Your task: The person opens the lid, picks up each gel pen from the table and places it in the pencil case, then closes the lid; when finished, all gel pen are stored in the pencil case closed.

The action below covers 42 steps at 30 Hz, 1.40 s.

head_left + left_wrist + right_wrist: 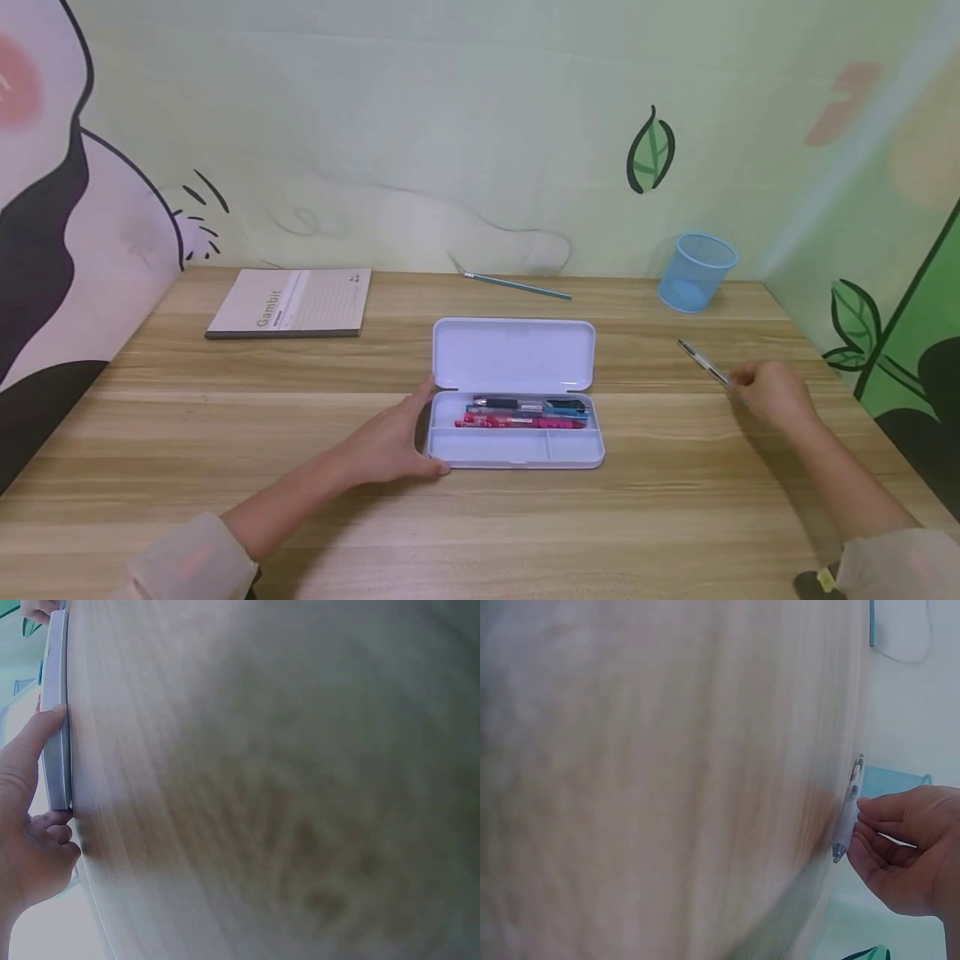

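Observation:
An open white pencil case (472,446) lies in the middle of the table, its lid (513,354) tipped back. Several pens (525,414) fill its rear compartment. My left hand (382,442) grips the case's left end; in the left wrist view the thumb (34,735) presses the long front side and the fingers bend at the short end. Off to the right, my right hand (772,396) pinches a pen (703,362) with a clear barrel by one end. In the right wrist view this pen (847,810) sits against the thumb and fingertips, close over the table.
A notebook (292,304) lies at the back left. By the wall rests a thin blue pencil-like stick (517,286). A blue mesh pen cup (693,275) stands at the back right, beyond the pen. Printed cloth walls (450,125) border the table (225,442).

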Each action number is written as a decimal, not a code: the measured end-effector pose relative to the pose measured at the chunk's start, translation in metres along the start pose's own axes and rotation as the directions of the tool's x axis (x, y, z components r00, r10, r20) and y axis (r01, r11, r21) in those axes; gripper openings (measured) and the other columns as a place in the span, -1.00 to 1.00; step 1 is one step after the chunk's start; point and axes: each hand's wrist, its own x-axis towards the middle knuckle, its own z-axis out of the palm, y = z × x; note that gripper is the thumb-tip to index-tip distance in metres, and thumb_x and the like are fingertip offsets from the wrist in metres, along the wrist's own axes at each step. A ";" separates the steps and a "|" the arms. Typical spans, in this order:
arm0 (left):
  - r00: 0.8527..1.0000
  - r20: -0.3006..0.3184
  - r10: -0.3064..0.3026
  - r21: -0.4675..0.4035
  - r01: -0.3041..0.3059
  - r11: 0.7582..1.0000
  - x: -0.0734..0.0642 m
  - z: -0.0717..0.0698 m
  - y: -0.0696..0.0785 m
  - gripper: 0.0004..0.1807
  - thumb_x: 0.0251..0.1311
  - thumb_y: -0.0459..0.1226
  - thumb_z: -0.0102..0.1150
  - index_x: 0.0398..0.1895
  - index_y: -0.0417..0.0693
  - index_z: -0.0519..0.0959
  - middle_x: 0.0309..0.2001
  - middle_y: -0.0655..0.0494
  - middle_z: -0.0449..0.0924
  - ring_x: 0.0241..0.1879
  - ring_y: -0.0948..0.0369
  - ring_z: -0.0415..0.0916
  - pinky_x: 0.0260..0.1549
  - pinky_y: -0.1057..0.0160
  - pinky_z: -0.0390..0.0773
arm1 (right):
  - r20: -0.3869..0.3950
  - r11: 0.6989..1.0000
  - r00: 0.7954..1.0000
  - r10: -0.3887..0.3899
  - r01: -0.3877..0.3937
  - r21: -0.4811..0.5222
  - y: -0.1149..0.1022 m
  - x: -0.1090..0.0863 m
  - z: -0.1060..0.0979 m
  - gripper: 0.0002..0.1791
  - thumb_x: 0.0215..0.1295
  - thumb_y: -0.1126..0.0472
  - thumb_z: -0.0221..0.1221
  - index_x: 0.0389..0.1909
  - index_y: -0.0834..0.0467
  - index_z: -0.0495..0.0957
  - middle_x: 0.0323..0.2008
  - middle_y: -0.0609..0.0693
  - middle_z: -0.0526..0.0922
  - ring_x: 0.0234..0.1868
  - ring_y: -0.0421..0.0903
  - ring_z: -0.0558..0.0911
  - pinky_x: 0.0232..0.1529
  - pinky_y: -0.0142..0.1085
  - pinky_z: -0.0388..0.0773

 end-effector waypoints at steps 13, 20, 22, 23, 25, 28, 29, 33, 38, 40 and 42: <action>1.000 0.007 -0.014 0.003 0.014 1.000 0.000 0.000 0.000 0.33 -0.33 -0.11 0.53 0.45 -0.13 -0.21 0.17 -0.11 0.34 -0.06 0.14 0.36 0.07 0.09 0.30 | 0.025 0.999 1.000 -0.012 0.013 -0.038 0.002 0.002 0.002 -0.81 0.04 0.46 0.15 -0.29 0.47 0.56 -0.39 0.29 0.60 -0.27 0.29 0.53 -0.32 0.02 0.41; 1.000 0.003 -0.003 0.009 0.003 1.000 0.000 0.000 0.000 0.33 -0.33 -0.12 0.53 0.45 -0.15 -0.20 0.18 -0.13 0.33 -0.04 0.12 0.36 0.07 0.08 0.30 | 0.014 1.000 1.000 0.001 -0.001 -0.023 0.001 0.000 0.002 -0.82 0.05 0.44 0.15 -0.31 0.46 0.56 -0.38 0.30 0.60 -0.27 0.30 0.52 -0.31 0.03 0.39; 1.000 0.003 -0.004 0.011 0.004 1.000 0.000 0.000 0.000 0.32 -0.32 -0.12 0.53 0.45 -0.15 -0.20 0.18 -0.13 0.33 -0.05 0.12 0.36 0.07 0.07 0.30 | -0.005 1.000 1.000 0.001 -0.001 -0.015 -0.001 -0.001 0.003 -0.81 0.05 0.43 0.15 -0.30 0.46 0.56 -0.38 0.31 0.60 -0.27 0.30 0.52 -0.31 0.04 0.39; 1.000 0.002 -0.005 0.011 0.005 1.000 0.000 0.000 0.000 0.32 -0.32 -0.12 0.54 0.45 -0.16 -0.20 0.18 -0.13 0.33 -0.05 0.12 0.37 0.07 0.07 0.30 | -0.017 1.000 1.000 -0.001 0.001 -0.010 -0.002 -0.001 0.004 -0.81 0.05 0.44 0.15 -0.30 0.46 0.56 -0.38 0.31 0.60 -0.27 0.31 0.52 -0.30 0.04 0.39; 1.000 0.001 -0.009 0.010 0.009 1.000 0.000 0.000 0.000 0.32 -0.33 -0.12 0.54 0.45 -0.15 -0.20 0.17 -0.13 0.34 -0.05 0.12 0.37 0.07 0.07 0.31 | -0.046 1.000 0.999 -0.010 0.010 -0.007 -0.005 -0.002 0.005 -0.80 0.03 0.45 0.12 -0.30 0.46 0.56 -0.39 0.31 0.60 -0.28 0.30 0.53 -0.31 0.04 0.39; 1.000 0.001 -0.017 0.010 0.017 1.000 0.000 0.001 0.000 0.33 -0.33 -0.12 0.54 0.45 -0.15 -0.20 0.17 -0.14 0.34 -0.06 0.12 0.37 0.07 0.07 0.31 | -0.085 0.999 0.996 -0.031 0.031 -0.008 -0.009 -0.003 0.006 -0.79 0.05 0.45 0.09 -0.28 0.45 0.56 -0.39 0.31 0.59 -0.31 0.28 0.53 -0.31 0.04 0.39; 1.000 0.002 -0.021 0.008 0.021 1.000 -0.001 0.001 0.000 0.33 -0.33 -0.12 0.54 0.45 -0.15 -0.20 0.18 -0.14 0.34 -0.06 0.12 0.37 0.07 0.07 0.30 | -0.097 0.999 0.995 -0.038 0.037 -0.008 -0.010 -0.003 0.007 -0.79 0.07 0.45 0.08 -0.27 0.45 0.56 -0.38 0.31 0.60 -0.31 0.27 0.53 -0.31 0.04 0.39; 0.999 0.007 -0.034 0.013 0.033 0.999 -0.001 0.001 0.001 0.34 -0.33 -0.11 0.54 0.45 -0.16 -0.21 0.22 -0.15 0.29 -0.05 0.13 0.36 0.07 0.08 0.30 | -0.145 0.998 0.987 -0.067 0.066 -0.010 -0.017 -0.002 0.007 -0.81 0.14 0.43 0.10 -0.24 0.45 0.55 -0.37 0.32 0.59 -0.32 0.25 0.54 -0.32 0.04 0.41; 0.999 0.008 -0.040 0.012 0.040 0.999 -0.001 0.000 0.002 0.33 -0.33 -0.11 0.54 0.45 -0.17 -0.21 0.26 -0.13 0.26 -0.03 0.14 0.35 0.09 0.10 0.29 | -0.246 0.994 0.963 -0.110 0.110 -0.016 -0.027 -0.001 0.008 -0.81 0.08 0.47 0.15 -0.25 0.45 0.54 -0.39 0.32 0.58 -0.36 0.23 0.54 -0.35 0.04 0.42; 0.999 0.008 -0.040 0.014 0.040 0.999 -0.001 0.000 0.002 0.34 -0.33 -0.11 0.54 0.45 -0.16 -0.21 0.25 -0.12 0.26 -0.03 0.14 0.35 0.09 0.11 0.29 | -0.281 0.992 0.951 -0.126 0.127 -0.014 -0.032 -0.002 0.008 -0.79 0.05 0.48 0.16 -0.25 0.45 0.54 -0.39 0.33 0.58 -0.35 0.24 0.54 -0.34 0.05 0.42; 0.999 0.006 -0.033 0.014 0.033 0.999 -0.001 0.000 0.001 0.34 -0.33 -0.11 0.54 0.45 -0.17 -0.21 0.24 -0.13 0.28 -0.03 0.14 0.36 0.09 0.10 0.29 | -0.310 0.989 0.940 -0.144 0.147 -0.013 -0.035 -0.001 0.008 -0.79 0.03 0.50 0.15 -0.25 0.45 0.54 -0.40 0.33 0.58 -0.36 0.23 0.54 -0.34 0.06 0.41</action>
